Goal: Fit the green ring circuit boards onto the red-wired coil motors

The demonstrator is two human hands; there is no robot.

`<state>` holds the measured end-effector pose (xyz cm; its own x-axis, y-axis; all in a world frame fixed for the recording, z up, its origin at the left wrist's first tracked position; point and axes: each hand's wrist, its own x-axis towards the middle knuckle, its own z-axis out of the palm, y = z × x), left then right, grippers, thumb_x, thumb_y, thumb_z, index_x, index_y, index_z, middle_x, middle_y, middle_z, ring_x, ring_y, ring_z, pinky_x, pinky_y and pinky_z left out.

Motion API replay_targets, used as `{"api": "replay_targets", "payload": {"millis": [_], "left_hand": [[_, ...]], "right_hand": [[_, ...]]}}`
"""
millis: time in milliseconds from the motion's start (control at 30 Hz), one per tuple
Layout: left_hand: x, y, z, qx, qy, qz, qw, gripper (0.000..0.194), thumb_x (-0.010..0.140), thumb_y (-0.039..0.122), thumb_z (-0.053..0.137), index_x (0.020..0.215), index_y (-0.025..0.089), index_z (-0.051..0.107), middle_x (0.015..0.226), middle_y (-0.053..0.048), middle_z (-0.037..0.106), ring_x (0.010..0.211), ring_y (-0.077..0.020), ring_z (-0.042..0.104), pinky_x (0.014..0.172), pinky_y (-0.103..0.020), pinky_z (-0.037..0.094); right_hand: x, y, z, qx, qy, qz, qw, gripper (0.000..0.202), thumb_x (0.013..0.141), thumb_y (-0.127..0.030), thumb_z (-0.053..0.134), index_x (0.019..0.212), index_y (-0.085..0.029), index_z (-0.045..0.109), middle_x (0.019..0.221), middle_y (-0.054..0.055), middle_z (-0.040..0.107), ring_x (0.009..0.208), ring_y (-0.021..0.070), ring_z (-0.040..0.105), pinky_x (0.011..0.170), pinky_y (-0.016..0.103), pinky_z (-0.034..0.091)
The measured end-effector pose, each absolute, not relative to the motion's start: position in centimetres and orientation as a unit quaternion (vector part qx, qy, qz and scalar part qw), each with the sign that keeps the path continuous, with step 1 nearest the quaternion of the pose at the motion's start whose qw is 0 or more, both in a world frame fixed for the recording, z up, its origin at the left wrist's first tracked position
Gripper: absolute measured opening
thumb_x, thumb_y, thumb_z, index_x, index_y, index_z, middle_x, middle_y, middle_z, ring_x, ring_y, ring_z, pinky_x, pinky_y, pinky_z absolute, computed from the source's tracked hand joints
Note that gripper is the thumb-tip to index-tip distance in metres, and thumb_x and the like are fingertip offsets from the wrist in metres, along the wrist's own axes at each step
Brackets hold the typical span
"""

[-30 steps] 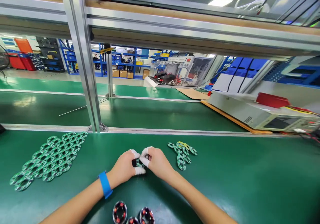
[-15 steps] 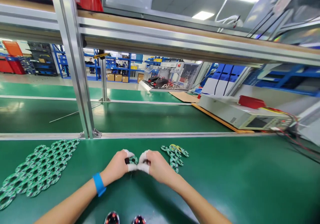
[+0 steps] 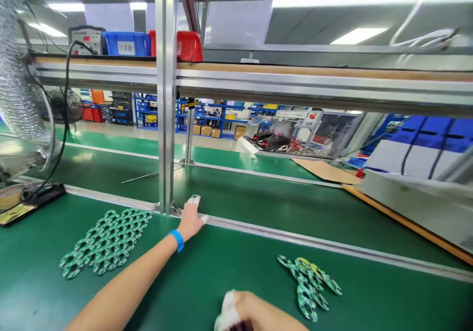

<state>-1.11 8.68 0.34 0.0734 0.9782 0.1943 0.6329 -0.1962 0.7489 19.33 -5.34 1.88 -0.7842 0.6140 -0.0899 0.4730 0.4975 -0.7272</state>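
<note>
My left hand [image 3: 189, 221] reaches out over the metal rail, its thumb spread apart from the fingers and white covers on the fingertips. A small greenish patch shows at its fingertips, too small to name. My right hand [image 3: 242, 311] is at the bottom edge, fingers curled in and partly cut off; something dark and reddish shows under it, and I cannot make out what it holds. To the left lies a sheet-like group of green ring-shaped circuit boards [image 3: 111, 241]. A smaller loose pile of green ring boards [image 3: 308, 286], some yellow-edged, lies to the right.
An upright metal post [image 3: 167, 124] rises from the rail [image 3: 258, 230] beside my left hand. A shelf beam [image 3: 295, 82] crosses above. At the left are a silver duct [image 3: 22, 75] and a black-edged tray [image 3: 33, 205]. A grey box [image 3: 414, 203] stands far right.
My hands have parted: the left has reached forward to the rail, the right has dropped toward the bottom edge. The ring held between them is no longer clearly visible. The view has turned left.
</note>
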Motion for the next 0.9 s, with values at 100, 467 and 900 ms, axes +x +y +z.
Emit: {"api": "replay_targets", "payload": {"millis": [100, 467, 900], "left_hand": [[-0.8, 4.1, -0.7, 0.732, 0.511, 0.287, 0.347, 0.059, 0.061, 0.006, 0.062, 0.119, 0.013, 0.053, 0.110, -0.010, 0.061, 0.098, -0.0219, 0.056, 0.086, -0.032, 0.046], [-1.4, -1.0, 0.7, 0.781, 0.341, 0.237, 0.466, 0.080, 0.057, 0.007, 0.062, 0.133, 0.018, 0.040, 0.109, -0.005, 0.063, 0.098, -0.0232, 0.058, 0.090, -0.034, 0.043], [-1.1, -1.2, 0.0, 0.817, 0.335, 0.247, 0.400, 0.085, 0.058, 0.014, 0.071, 0.135, 0.012, 0.036, 0.123, -0.015, 0.052, 0.110, -0.0306, 0.049, 0.094, -0.042, 0.040]], "right_hand": [[18.9, -3.9, 2.4, -0.372, -0.841, 0.363, 0.150, 0.025, 0.062, -0.018, 0.068, 0.087, -0.021, 0.069, 0.080, 0.001, 0.059, 0.075, 0.0171, 0.053, 0.066, 0.024, 0.042], [17.4, -4.7, 0.3, -0.564, -0.765, 0.249, 0.185, 0.079, 0.062, -0.027, 0.071, 0.133, -0.019, 0.036, 0.102, 0.007, 0.055, 0.090, 0.0236, 0.054, 0.082, 0.039, 0.044], [19.0, -4.1, -0.9, -0.454, -0.845, 0.132, 0.250, 0.075, 0.071, -0.021, 0.066, 0.136, -0.027, 0.029, 0.123, 0.011, 0.047, 0.108, 0.0260, 0.051, 0.087, 0.041, 0.048]]}}
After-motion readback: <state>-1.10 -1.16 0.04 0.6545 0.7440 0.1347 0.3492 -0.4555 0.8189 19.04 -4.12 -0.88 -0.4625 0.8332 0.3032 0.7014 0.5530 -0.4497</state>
